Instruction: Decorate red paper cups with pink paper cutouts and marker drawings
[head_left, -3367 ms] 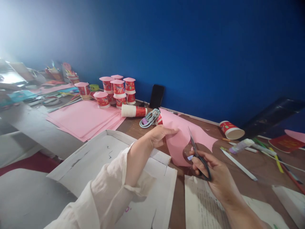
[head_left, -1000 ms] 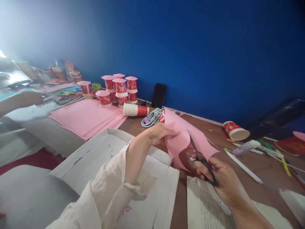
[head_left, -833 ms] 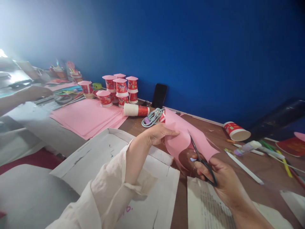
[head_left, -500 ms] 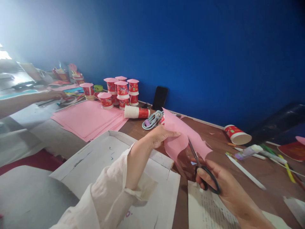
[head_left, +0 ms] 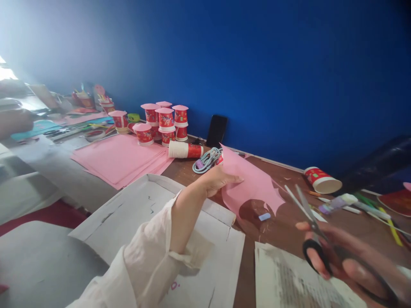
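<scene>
Left hand point(head_left: 215, 179) pinched closed on pink sheet point(head_left: 248, 184); right hand point(head_left: 356, 248), loosely curled, holds parted scissors point(head_left: 312, 219) clear — clean cutting calls for a taut sheet, long strokes.

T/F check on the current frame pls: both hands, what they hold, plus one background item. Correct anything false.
1. The left hand holds a pink sheet. True.
2. The right hand holds scissors. True.
3. The scissors are fully closed. False: they are spread open.
4. A black phone leans against the blue wall. True.
5. The pink sheet has only straight edges. False: part of its outline is curved and jagged.
</scene>
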The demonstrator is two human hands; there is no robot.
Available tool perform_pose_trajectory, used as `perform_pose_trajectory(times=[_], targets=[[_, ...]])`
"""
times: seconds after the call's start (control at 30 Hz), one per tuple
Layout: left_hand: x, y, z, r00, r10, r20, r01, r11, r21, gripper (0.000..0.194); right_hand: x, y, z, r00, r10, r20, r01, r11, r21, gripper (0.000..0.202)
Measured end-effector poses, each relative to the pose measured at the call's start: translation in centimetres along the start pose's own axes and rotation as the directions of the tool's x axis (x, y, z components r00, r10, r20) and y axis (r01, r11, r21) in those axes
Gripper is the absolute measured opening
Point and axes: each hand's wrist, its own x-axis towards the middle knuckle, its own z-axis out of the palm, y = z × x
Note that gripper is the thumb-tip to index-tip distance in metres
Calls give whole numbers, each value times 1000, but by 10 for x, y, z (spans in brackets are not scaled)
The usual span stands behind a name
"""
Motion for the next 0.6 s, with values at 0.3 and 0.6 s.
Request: perform_pose_trajectory(times=[0.3,0.6], targets=[[-6,6,2,990,33,138,-31,999,-12,48,20,-19,26,983,48,176,-25,991,-133,64],[-9,5,3,986,14,169,-13,1000,-8,46,21,-19,29,991,26,130,-13,995,-102,55]])
